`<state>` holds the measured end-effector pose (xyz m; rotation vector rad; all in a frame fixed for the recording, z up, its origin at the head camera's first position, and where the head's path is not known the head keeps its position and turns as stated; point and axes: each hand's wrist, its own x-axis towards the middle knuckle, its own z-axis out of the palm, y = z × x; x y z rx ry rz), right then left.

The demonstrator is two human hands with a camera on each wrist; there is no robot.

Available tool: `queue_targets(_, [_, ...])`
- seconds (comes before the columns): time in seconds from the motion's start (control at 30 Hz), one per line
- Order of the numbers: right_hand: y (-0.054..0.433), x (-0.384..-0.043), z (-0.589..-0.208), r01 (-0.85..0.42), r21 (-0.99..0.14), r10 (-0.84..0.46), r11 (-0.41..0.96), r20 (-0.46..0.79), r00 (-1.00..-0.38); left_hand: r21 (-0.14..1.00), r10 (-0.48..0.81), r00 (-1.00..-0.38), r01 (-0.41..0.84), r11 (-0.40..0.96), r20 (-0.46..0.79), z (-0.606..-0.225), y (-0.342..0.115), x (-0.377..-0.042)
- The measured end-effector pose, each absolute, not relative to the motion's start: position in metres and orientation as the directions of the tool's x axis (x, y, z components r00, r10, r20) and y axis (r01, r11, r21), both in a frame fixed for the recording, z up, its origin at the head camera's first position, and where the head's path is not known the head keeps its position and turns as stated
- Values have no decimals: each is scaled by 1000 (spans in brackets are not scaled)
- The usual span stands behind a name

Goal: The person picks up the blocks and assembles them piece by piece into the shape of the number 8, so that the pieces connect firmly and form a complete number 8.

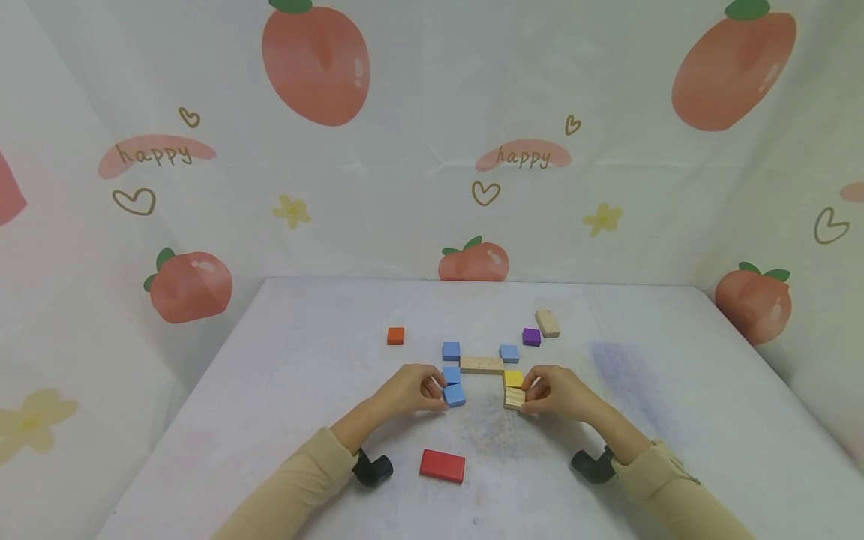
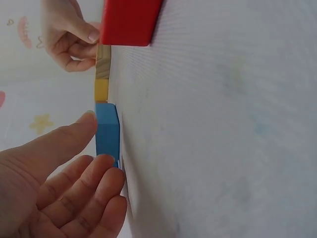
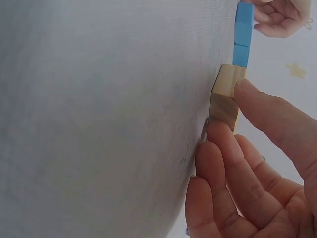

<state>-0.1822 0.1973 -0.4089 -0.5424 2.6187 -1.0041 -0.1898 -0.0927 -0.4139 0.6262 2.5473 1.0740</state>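
Note:
My left hand (image 1: 413, 388) has its thumb and fingers at the left side of a blue block (image 1: 454, 395), which sits slightly turned on the table. In the left wrist view, thumb and fingertips span this blue block (image 2: 107, 126). Another blue block (image 1: 451, 375) lies just behind it. With thumb and fingertips, my right hand (image 1: 556, 391) pinches a striped wooden block (image 1: 514, 398) in front of a yellow block (image 1: 513, 379). The right wrist view shows the thumb on one edge of the wooden block (image 3: 225, 94) and fingertips at the other.
A long wooden block (image 1: 481, 365) bridges the two columns, with blue blocks (image 1: 451, 351) (image 1: 509, 353) at its far corners. Farther back lie an orange block (image 1: 395, 336), a purple block (image 1: 531, 337) and a plain wooden block (image 1: 547, 323). A red block (image 1: 442, 466) lies nearer the front.

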Motion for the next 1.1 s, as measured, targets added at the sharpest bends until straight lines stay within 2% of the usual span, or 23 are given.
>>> queue_targets(0.2, [198,-182,-408,-238,-684,-438,690,-132,-889,729,568,-817,329,601,-99,-415,-102,-189])
queue_targets(0.4, [198,-183,-408,-236,-692,-441,682,-131,-888,734,675,-727,388,557,-129,-415,-115,-185])
queue_targets(0.73, [199,-183,-410,-248,-688,-443,682,-119,-888,776,747,-605,320,544,-275,-412,-125,-173])
queue_targets(1.1, [197,-182,-408,-234,-686,-433,689,-131,-892,746,760,-581,360,560,-290,-412,-121,-167])
